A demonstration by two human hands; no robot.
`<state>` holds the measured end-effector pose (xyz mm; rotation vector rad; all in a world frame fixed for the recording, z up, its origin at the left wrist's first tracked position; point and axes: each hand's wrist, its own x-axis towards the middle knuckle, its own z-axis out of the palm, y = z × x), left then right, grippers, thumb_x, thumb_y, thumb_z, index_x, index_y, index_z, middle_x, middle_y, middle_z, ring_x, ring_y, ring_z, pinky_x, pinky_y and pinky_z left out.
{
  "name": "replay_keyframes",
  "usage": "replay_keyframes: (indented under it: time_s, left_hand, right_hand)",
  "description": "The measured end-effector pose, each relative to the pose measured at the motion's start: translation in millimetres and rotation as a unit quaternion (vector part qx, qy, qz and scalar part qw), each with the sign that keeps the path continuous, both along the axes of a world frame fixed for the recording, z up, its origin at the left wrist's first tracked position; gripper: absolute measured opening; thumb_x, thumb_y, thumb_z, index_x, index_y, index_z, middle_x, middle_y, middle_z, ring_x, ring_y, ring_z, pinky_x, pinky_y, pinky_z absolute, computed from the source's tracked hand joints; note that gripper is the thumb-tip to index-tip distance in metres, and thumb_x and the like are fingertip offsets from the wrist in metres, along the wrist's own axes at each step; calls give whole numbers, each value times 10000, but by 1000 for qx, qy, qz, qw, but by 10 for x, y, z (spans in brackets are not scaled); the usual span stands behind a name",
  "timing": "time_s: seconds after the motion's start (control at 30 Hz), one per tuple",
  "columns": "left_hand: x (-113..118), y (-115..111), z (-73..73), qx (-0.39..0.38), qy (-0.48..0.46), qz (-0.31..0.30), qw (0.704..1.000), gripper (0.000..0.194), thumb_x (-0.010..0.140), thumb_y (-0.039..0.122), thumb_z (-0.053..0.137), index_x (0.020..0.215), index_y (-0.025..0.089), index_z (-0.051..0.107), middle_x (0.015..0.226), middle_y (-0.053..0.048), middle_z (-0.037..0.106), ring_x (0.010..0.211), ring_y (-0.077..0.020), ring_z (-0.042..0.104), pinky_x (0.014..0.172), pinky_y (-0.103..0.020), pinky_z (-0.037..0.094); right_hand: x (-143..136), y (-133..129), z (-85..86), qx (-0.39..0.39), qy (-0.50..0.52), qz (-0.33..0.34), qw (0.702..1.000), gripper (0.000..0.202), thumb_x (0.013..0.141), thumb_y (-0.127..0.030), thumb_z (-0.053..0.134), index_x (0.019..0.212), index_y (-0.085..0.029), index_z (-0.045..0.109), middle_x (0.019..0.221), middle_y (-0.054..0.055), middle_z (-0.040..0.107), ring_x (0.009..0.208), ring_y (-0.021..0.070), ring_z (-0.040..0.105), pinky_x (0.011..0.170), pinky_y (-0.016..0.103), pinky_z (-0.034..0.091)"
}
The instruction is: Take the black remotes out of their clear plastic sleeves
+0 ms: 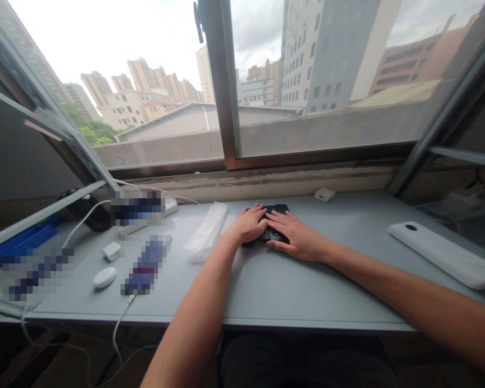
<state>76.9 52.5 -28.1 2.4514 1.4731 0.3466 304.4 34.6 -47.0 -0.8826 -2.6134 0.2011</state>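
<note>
A small black keyboard (275, 234) lies on the desk, largely covered by my two hands. My left hand (248, 223) rests palm down over its left part, fingers stretched out towards the far edge. Across the right part lies my right hand (299, 233), flat, with its fingers pointing left and forward. The hands meet near the keyboard's middle, and neither grips anything. Just left of my left forearm is a white, translucent plastic bag (207, 231), folded into a long strip.
On the left are a phone with a blurred screen (147, 265), a white oval case (105, 277), a white charger (111, 251) and a power strip (171, 206). A white cable hangs over the front edge. At right lie a long white case (444, 254) and a small white box (324, 194).
</note>
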Motion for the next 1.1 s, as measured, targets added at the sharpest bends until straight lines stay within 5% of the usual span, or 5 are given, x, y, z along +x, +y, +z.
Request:
replay_keyframes:
  time_s: [0.37,0.63,0.77,0.9,1.1]
  left_hand:
    - [-27,-25,134,189,-158,125,961,195,1044,236,617,1123,235,795,1187,-64,813,1184,-244,727,1125,-356,537]
    - [-54,-82,232,175,-137,190,956,399,1156,424,440,1017,265,778,995,-57,824,945,-236,761,889,-321,530]
    - [-142,-116,293,214,-22,239,947,501,1152,487,388,954,234,772,1113,-124,788,1120,-287,713,1025,-400,514]
    - [-237,-145,243,213,69,333,916,490,1121,500,408,1241,177,756,1399,-209,691,1418,-393,547,1220,-567,410]
    - [-300,-80,93,-6,106,432,896,864,1045,727,359,1531,51,590,1684,-356,416,1566,-513,416,1248,-656,363]
  right_hand:
    - [214,83,118,-40,198,-20,979,570,1103,-616,513,1523,-266,674,1562,128,666,1502,370,573,1290,595,424]
    - [218,98,115,-64,254,-95,960,497,1103,-592,503,1327,-222,748,1351,129,769,1234,339,730,1123,486,561]
    - [206,88,110,-70,265,-98,957,461,1102,-567,516,1294,-218,749,1316,124,779,1213,333,735,1107,484,563]
    - [211,86,111,-74,271,-101,954,444,1095,-566,531,1281,-228,751,1299,121,785,1203,337,740,1081,485,578]
    - [208,91,114,-81,266,-98,956,442,1095,-561,529,1269,-224,755,1291,126,784,1196,336,738,1065,482,584]
